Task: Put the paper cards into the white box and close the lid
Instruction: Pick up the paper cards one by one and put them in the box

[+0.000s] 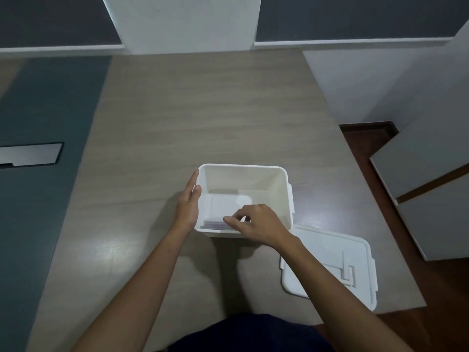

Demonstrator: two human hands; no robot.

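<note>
The white box (253, 179) stands open on the wooden table (203, 110), near its front edge. The left hand (187, 201) lies flat against the box's left outer wall, fingers straight and together, thumb at the rim; it braces the wall rather than gripping anything. The right hand (256, 224) reaches over the near rim into the box, its fingers curled and pinched narrow on the cards (215, 223), a thin stack lying at the near left of the box floor. Whether the fingertips clamp the stack or only touch its edge cannot be told. The lid (337, 265) lies flat on the table to the right of the box and nearer the person, just beside the box's near right corner, partly hidden under the right forearm.
</note>
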